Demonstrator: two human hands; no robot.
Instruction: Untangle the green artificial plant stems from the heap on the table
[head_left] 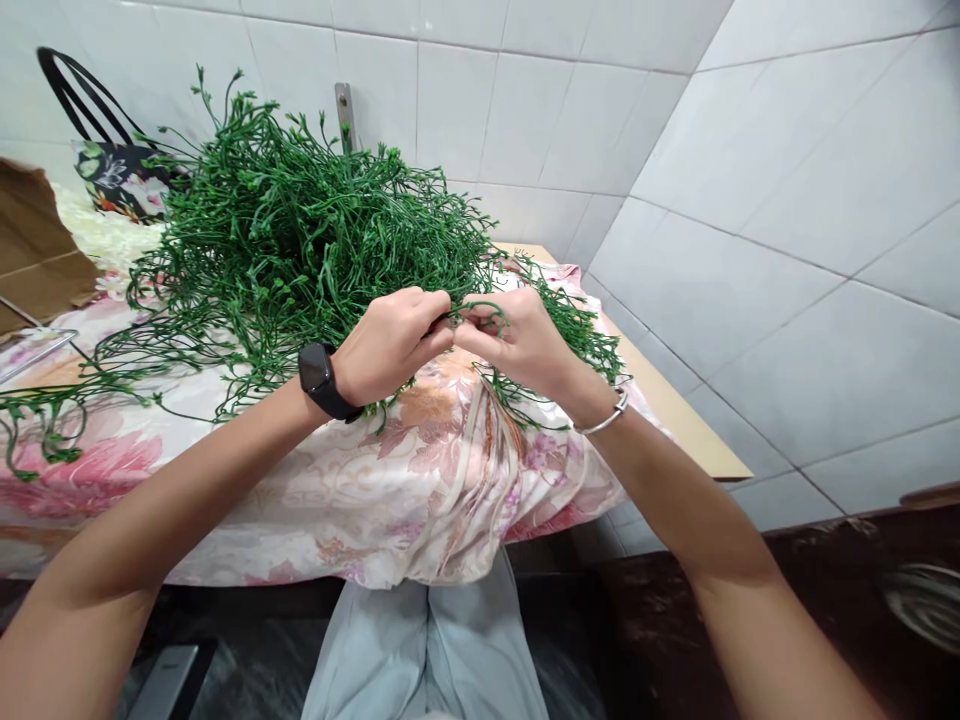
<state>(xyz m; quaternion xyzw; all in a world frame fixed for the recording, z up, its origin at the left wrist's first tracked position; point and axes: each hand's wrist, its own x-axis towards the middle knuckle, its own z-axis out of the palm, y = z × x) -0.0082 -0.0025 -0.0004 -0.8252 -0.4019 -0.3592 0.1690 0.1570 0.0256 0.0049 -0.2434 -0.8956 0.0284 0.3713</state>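
Left fingers, right fingers pinching green stem | floral tablecloth | white-tiled wall

- Blocked at 11 o'clock from left hand and right hand by heaped green stems.
- Closed off at 12 o'clock by tiled wall.
- Hindered at 3 o'clock by smaller spray of stems.
- Passable at 6 o'clock, above draped cloth.

White-tiled walls are meeting at an angle, a cloth-covered table is standing alongside; dark floor is showing below
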